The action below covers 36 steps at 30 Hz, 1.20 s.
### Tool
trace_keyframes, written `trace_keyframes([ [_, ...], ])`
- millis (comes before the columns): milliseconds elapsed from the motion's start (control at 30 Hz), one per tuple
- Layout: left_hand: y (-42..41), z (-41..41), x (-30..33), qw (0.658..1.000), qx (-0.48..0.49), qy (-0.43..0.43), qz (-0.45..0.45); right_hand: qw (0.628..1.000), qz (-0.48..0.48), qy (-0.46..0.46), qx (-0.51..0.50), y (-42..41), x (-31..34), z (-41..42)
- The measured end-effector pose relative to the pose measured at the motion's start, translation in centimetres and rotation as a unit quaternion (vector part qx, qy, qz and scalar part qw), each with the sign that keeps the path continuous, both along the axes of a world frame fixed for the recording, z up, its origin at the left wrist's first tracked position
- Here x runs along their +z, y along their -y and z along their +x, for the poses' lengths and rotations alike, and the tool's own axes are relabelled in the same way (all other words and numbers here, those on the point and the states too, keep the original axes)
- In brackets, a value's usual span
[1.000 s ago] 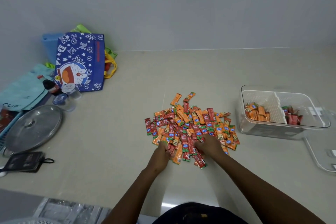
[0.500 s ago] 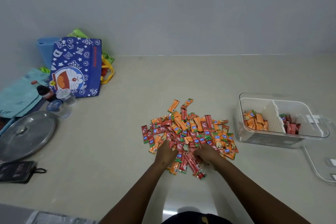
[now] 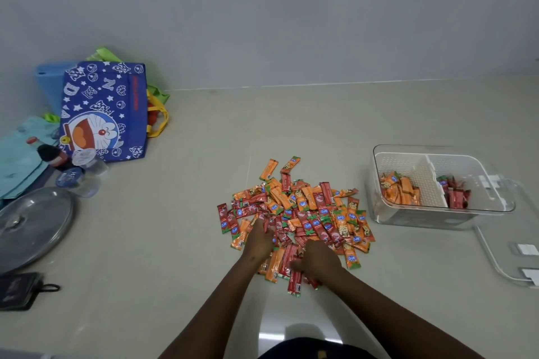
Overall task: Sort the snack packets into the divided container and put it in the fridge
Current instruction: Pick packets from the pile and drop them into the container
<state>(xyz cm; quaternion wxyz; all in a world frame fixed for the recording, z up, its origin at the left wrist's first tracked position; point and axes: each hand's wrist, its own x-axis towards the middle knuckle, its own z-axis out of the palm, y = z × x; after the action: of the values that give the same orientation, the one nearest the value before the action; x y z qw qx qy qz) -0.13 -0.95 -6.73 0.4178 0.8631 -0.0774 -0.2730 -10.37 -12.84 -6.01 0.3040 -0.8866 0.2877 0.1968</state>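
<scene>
Head view: a pile of packets (image 3: 297, 213), red ones and orange ones mixed, lies on a pale floor (image 3: 175, 256) in the middle of the picture. Both hands reach into the near edge of the pile. The left hand (image 3: 259, 240) lies on top of packets at the pile's near left side, knuckles up; its fingers point into the pile and are partly lost among the wrappers, so whether they pinch one cannot be told. The right hand (image 3: 318, 261) sits just beside it, to the right, fingers curled down onto red packets at the near edge; it seems to be gathering or gripping them, though the grip itself is hidden under the hand.

To the right of the pile, apart from it, stands a clear container (image 3: 379, 207) with a white divider (image 3: 425, 181). Orange packets lie in its left compartment, red packets in its right one. Its clear lid (image 3: 495, 265) lies on the floor beside it, on the near right.

At far left, against the wall, leans a blue cartoon bag (image 3: 102, 114). In front of it are bottles (image 3: 75, 166), a round glass pot lid (image 3: 32, 224) and a black pouch (image 3: 17, 290).
</scene>
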Motion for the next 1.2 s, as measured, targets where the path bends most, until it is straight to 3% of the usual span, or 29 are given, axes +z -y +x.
trace_keyframes([
  [133,-1.2,0.1,0.5,0.996,0.018,-0.069,-0.046,0.999,-0.024,0.034,0.028,-0.9,-1.2,0.1],
  [300,-2.3,-0.7,1.2,0.991,0.021,-0.115,-0.064,0.996,0.068,0.063,-0.02,0.7,-1.1,0.3],
  [400,-2.3,-1.3,0.7,0.986,0.029,-0.137,-0.086,0.975,0.16,0.086,-0.125,2.0,-0.9,-0.7],
  [467,-1.9,-1.7,0.2,0.985,0.041,-0.149,-0.077,0.927,0.271,0.102,-0.238,2.8,-0.3,-1.5],
  [567,-1.1,-2.2,-0.8,0.99,0.006,-0.142,-0.02,0.823,0.412,0.127,-0.369,4.0,0.1,-2.4],
  [700,-0.5,-3.3,-1.6,0.985,-0.122,-0.02,0.117,0.659,0.564,0.17,-0.467,5.0,1.3,-3.1],
  [767,-0.3,-3.8,-1.7,0.977,-0.131,0.043,0.163,0.622,0.595,0.182,-0.476,5.1,1.6,-3.5],
  [833,-0.2,-4.2,-1.6,0.973,-0.127,0.07,0.18,0.612,0.601,0.195,-0.476,5.0,1.4,-3.5],
  [967,-0.4,-3.8,-1.6,0.975,-0.135,0.04,0.174,0.592,0.61,0.213,-0.482,4.4,1.1,-3.1],
  [1033,-0.9,-3.5,-1.4,0.979,-0.127,0.013,0.157,0.628,0.585,0.209,-0.47,4.3,0.8,-3.0],
  [1067,-1.1,-3.4,-1.3,0.983,-0.119,0.002,0.141,0.675,0.559,0.194,-0.441,4.3,0.5,-3.0],
  [1133,-1.5,-3.2,-0.9,0.99,-0.102,-0.014,0.098,0.812,0.465,0.131,-0.328,4.0,0.0,-2.8],
  [1200,-1.9,-2.9,-0.4,0.994,-0.084,-0.033,0.056,0.935,0.295,0.054,-0.188,3.2,-0.5,-2.6],
])
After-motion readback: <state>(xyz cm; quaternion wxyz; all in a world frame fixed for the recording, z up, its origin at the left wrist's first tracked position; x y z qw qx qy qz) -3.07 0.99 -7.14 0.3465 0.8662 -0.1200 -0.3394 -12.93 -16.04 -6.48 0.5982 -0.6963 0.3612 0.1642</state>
